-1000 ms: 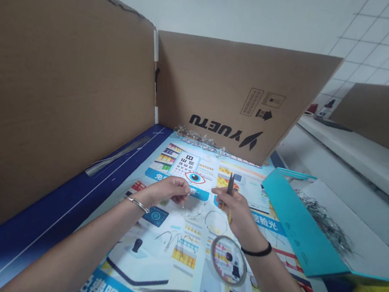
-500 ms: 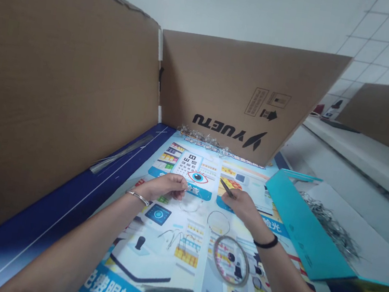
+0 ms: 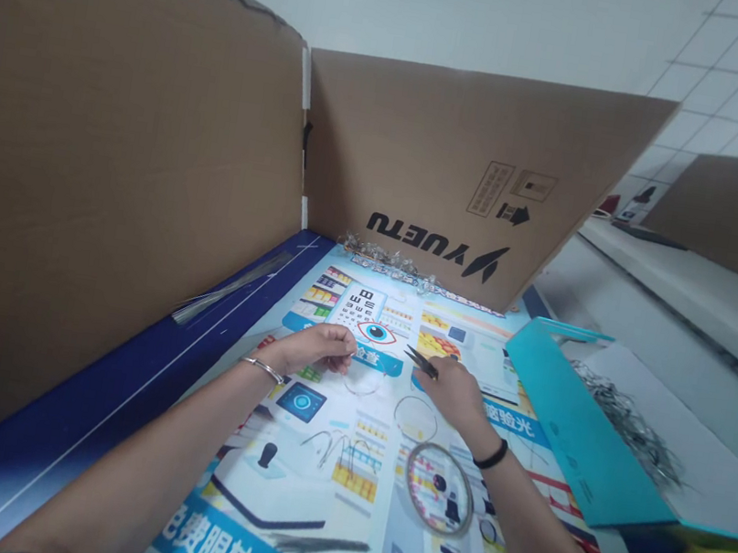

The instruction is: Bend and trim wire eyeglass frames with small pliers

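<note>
My left hand (image 3: pixel 325 348) is closed in a pinch above the printed sheet; what its fingertips hold is too fine to make out. A thin curved wire (image 3: pixel 362 392) shows just below those fingers; whether it is held, I cannot tell. In my right hand (image 3: pixel 455 393) are dark tweezers (image 3: pixel 423 363), their two tips slightly apart and pointing left toward my left hand. Under the right hand lie a thin wire loop (image 3: pixel 415 419) and a thicker coil of wire (image 3: pixel 440 489). Several bent wire pieces (image 3: pixel 338 447) rest nearer to me.
Cardboard panels (image 3: pixel 469 162) wall the left and back. Beaded wire pieces (image 3: pixel 386 256) lie along the back panel. Straight wires are bundled at the left (image 3: pixel 232 288) and front (image 3: pixel 321 547). At the right, a turquoise box (image 3: pixel 570 417) holds tangled wire pieces (image 3: pixel 628 422).
My right hand has shifted slightly left, bringing the tweezers closer to my left hand. Two separate tips now show. My left hand has barely moved.
</note>
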A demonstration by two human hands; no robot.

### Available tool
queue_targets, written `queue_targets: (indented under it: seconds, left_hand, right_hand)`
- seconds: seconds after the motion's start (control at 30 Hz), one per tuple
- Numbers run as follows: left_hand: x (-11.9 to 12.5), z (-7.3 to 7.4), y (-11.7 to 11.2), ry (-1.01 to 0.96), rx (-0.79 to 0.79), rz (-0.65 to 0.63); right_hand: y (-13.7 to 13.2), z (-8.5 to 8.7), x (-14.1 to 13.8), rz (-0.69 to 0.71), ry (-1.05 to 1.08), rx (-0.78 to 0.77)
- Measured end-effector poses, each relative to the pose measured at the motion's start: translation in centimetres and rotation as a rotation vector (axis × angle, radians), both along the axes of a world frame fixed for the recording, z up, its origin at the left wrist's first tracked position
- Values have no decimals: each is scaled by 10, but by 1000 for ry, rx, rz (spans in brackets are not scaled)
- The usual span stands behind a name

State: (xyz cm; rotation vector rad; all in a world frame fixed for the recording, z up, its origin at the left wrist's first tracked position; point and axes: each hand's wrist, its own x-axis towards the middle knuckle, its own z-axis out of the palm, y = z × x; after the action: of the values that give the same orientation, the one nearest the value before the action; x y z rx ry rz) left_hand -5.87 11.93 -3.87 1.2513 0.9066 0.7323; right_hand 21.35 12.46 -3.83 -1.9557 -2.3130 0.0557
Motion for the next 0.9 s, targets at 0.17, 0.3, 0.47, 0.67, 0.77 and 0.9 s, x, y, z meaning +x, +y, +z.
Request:
queue_targets:
  seconds: [0.17, 0.3, 0.47, 0.67, 0.77, 0.9]
  left_hand:
    - [0, 0, -1, -24, 11, -24]
    - [1, 2, -1, -26, 31, -22]
    - [2, -1, 0, -31, 39, -9]
    - [7, -3, -1, -34, 35, 15]
    - [9, -2, -3, -10, 33, 16]
    - [13, 2, -7, -18, 37, -5]
  right_hand:
    - [-2, -4, -1, 15, -25, 72]
    - [-3, -6, -1, 39, -27, 104]
    - [-3, -10, 0, 43, -40, 125]
    - [0, -17, 2, 58, -52, 150]
    - [2, -18, 3, 57, -41, 147]
    - [3, -18, 4, 61, -16, 144]
